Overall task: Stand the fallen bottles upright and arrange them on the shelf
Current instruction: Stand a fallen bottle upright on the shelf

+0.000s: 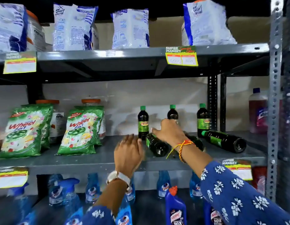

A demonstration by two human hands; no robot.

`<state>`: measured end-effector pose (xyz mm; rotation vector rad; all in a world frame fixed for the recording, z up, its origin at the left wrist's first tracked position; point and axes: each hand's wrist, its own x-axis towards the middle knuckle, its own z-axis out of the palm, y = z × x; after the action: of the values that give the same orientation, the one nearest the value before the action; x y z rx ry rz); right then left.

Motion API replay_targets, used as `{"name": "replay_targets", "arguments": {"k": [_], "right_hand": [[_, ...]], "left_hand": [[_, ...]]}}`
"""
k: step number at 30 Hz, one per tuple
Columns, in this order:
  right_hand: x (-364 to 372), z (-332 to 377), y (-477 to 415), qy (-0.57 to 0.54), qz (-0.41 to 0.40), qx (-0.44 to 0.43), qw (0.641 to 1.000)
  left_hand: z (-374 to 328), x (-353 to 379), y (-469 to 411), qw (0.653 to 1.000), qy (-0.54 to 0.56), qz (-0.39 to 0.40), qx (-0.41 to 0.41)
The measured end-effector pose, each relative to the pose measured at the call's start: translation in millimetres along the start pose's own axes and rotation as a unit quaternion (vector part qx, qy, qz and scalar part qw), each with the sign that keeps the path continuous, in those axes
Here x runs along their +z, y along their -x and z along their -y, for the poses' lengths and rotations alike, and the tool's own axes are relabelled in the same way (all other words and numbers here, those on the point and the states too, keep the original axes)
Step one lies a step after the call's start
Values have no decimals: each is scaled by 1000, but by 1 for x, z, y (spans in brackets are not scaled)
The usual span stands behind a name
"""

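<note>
Blue floral sleeves (238,192) of mine fill the foreground, both arms reaching over the grey metal shelf (92,161). Three dark green-capped bottles stand at the back: left (143,121), middle (172,112), right (202,120). Fallen ones lie in front: the nearest dark bottle (156,145) rests on its side, cap end pointing back-left, base toward me; another (225,140) lies well right, cap leftward. A third looks half hidden behind my wrist.

My right hand (169,131) hovers over the nearest bottle's neck, fingers spread, gripping nothing. My left hand (128,153) is just beside its base, loosely curled, empty. Right hand is nearer the neck; I judge a lift there pivots it upright.
</note>
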<state>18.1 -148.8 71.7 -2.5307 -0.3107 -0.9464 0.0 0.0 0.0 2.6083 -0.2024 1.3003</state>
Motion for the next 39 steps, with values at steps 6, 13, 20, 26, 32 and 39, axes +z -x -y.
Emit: {"name": "replay_targets", "arguments": {"k": [6, 13, 20, 26, 32, 39], "right_hand": [[46, 15, -14, 217, 145, 64, 963], [82, -5, -21, 178, 44, 85, 979], [98, -31, -4, -114, -1, 53, 992], [102, -34, -8, -203, 77, 55, 975], [108, -33, -13, -247, 78, 99, 961], [112, -42, -21, -320, 134, 96, 933]], "left_hand": [[30, 34, 36, 999, -44, 17, -4], [32, 48, 36, 999, -31, -34, -13], [32, 49, 34, 999, -31, -31, -20], [30, 49, 35, 999, -28, -43, -18], [30, 50, 35, 998, -39, -50, -21], [31, 54, 35, 998, -33, -47, -24]]}}
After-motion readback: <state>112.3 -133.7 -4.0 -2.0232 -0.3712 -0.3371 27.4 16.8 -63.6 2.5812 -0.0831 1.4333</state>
